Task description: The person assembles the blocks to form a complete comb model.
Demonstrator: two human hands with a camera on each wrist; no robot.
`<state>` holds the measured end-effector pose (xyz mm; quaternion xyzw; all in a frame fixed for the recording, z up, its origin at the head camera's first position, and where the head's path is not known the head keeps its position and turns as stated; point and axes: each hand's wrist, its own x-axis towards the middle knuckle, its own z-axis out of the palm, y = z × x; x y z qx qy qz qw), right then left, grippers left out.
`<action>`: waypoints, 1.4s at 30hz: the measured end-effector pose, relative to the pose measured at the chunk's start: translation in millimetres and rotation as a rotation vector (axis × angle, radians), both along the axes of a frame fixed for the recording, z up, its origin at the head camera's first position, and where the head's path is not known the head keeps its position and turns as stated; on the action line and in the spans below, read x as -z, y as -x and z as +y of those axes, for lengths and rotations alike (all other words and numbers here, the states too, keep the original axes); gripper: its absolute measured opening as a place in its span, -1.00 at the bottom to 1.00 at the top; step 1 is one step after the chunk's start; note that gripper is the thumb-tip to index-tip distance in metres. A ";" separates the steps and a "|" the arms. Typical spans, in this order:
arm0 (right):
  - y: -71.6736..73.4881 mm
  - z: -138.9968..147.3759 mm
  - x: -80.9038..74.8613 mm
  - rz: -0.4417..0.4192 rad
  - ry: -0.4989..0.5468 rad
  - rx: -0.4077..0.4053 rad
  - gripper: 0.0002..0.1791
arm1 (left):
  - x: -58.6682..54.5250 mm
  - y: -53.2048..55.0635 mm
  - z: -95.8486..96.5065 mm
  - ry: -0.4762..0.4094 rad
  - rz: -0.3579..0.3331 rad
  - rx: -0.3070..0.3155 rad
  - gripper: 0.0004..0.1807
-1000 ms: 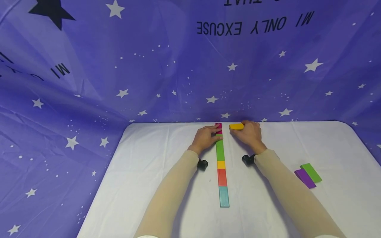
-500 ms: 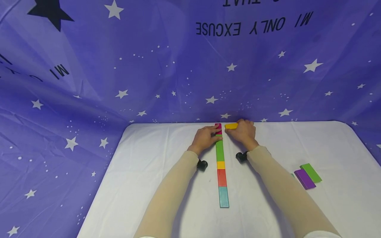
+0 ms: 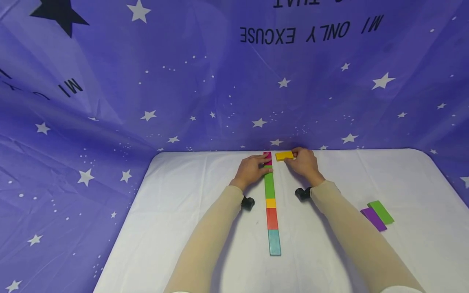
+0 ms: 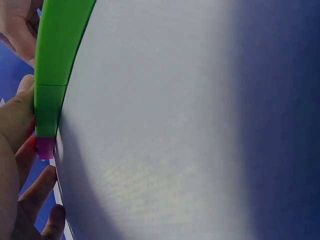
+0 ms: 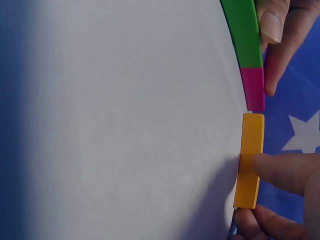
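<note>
1. White table cloth (image 3: 205, 228) fills the lower frame, backed by a starry purple backdrop (image 3: 146, 81).
2. Coloured row of blocks (image 3: 270, 203) runs up the centre; the left hand (image 3: 253, 170) rests fingers on its far end, apparently steadying it.
3. Yellow block (image 3: 284, 155), flat and oblong, sits crosswise just right of the row's top, pinched by the right hand (image 3: 304, 162).

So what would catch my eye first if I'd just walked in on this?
Probably the line of coloured blocks running straight up the middle of the white table. At its far end the left hand rests on the blocks, while the right hand pinches a yellow block lying crosswise beside the line's tip. Behind hangs a purple starry cloth.
</note>
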<state>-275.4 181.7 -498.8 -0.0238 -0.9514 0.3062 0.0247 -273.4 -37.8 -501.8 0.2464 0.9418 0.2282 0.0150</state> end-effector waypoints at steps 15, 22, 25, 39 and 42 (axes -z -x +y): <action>3.0 -14.2 -2.0 -0.034 -0.027 0.052 -0.42 | 2.5 2.2 -1.9 -0.016 0.022 -0.004 -0.44; 3.0 -15.2 -3.3 -0.007 -0.022 0.039 -0.43 | 1.3 2.5 -1.5 -0.022 0.009 -0.001 -0.46; 3.3 -14.6 -3.4 0.002 -0.019 0.035 -0.43 | 0.8 2.7 -0.9 -0.022 0.005 0.001 -0.46; 3.5 -11.8 -2.4 -0.004 0.013 0.025 -0.41 | -0.8 0.9 0.0 -0.023 0.002 -0.001 -0.47; 0.6 -7.1 -5.7 0.001 0.062 0.027 -0.37 | -0.5 0.3 0.0 -0.020 0.002 -0.001 -0.46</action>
